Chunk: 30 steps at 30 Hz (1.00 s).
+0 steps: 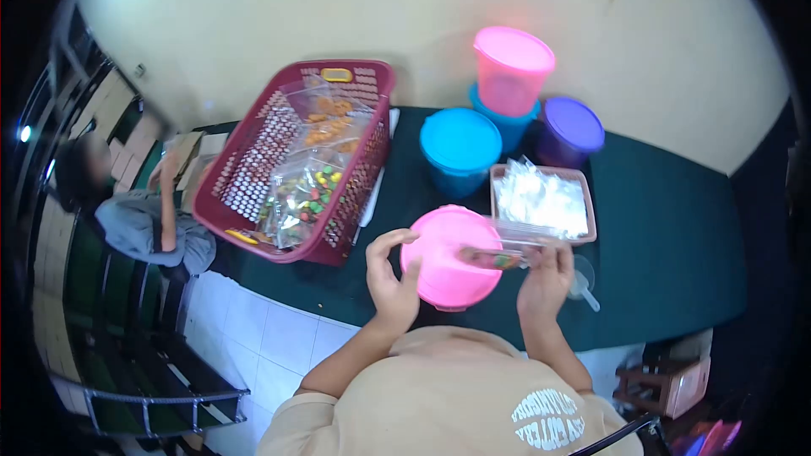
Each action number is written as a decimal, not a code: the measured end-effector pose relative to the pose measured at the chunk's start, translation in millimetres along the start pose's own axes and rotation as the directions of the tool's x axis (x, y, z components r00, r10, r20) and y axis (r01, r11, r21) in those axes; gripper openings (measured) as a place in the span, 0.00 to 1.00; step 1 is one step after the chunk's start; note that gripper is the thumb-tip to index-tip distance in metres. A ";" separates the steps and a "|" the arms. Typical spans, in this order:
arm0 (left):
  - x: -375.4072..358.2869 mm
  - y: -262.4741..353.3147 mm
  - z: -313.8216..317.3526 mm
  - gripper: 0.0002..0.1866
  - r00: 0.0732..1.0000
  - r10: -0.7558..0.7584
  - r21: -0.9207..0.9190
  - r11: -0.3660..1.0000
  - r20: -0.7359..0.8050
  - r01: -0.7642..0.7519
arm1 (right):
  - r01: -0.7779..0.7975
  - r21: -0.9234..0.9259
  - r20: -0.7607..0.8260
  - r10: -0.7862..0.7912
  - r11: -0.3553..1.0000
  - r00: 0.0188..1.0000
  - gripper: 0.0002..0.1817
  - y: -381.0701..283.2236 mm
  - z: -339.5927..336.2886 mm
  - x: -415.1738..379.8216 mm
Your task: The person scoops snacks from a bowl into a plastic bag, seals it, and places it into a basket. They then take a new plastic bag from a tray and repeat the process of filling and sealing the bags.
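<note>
My right hand [545,279] pinches a small clear plastic bag [498,259] with brownish and green bits inside, held over the right side of a pink lidded tub [443,236]. At that tub's left edge is my left hand [393,279], thumb and fingers apart and curved, with nothing between them. Just beyond my right hand, a shallow pinkish tray [590,228] bears a pile of clear plastic bags [541,198]. A clear cup with a white handle [583,283] lies to the right of my right hand.
A maroon basket [380,143] on the left holds bags of snacks [308,194]. Toward the wall stand two blue tubs, one in front [460,148], a purple tub [573,131] and a raised pink tub [514,72]. A person [160,219] sits at the far left.
</note>
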<state>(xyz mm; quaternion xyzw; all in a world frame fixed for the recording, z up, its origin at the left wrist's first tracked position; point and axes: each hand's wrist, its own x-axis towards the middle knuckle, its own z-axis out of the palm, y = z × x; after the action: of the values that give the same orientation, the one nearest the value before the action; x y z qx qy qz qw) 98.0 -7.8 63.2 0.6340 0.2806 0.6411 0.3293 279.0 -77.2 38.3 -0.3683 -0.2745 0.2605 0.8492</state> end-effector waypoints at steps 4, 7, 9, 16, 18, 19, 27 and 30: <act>7.3 30.2 2.6 0.30 0.905 0.099 0.118 0.980 0.413 -0.161 | 0.332 -0.305 0.326 -0.229 0.893 0.917 0.11 -11.2 18.2 -7.6; 0.1 28.0 11.3 0.29 0.901 0.007 0.003 1.000 0.433 -0.009 | 0.415 -0.305 0.562 -0.189 0.857 0.805 0.18 -11.0 38.0 -19.9; -5.5 25.2 11.4 0.26 0.919 -0.028 -0.069 0.996 0.394 0.060 | 0.336 -0.318 0.556 -0.112 0.886 0.823 0.15 -2.1 39.9 -27.4; 10.4 24.9 -6.8 0.15 0.874 0.235 0.181 0.924 0.426 -0.336 | 0.781 -0.562 0.622 -0.483 0.272 0.616 0.21 -32.6 57.3 0.5; 13.8 30.1 -10.9 0.15 0.842 0.252 0.296 0.856 0.476 -0.424 | 0.767 -0.612 0.699 -0.321 0.195 0.639 0.19 -55.1 70.0 8.2; 13.6 29.3 -11.3 0.15 0.843 0.252 0.299 0.855 0.475 -0.424 | 0.792 -0.560 0.781 -0.161 0.244 0.603 0.17 -56.4 66.4 13.5; 12.3 26.7 -18.4 0.11 0.830 0.290 0.393 0.773 0.477 -0.497 | 0.777 -0.506 0.844 0.031 0.375 0.535 0.11 -43.5 60.4 9.7; 14.2 31.8 -22.7 0.09 0.835 0.263 0.389 0.790 0.483 -0.474 | 0.778 -0.499 0.831 -0.045 0.381 0.555 0.10 -41.5 59.2 3.7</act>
<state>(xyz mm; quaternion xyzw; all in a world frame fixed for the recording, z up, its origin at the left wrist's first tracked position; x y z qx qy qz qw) 73.5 -15.3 96.0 0.8577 0.2283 0.4550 0.0722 252.6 -70.9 105.4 -0.5052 -0.7542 -0.0360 0.4179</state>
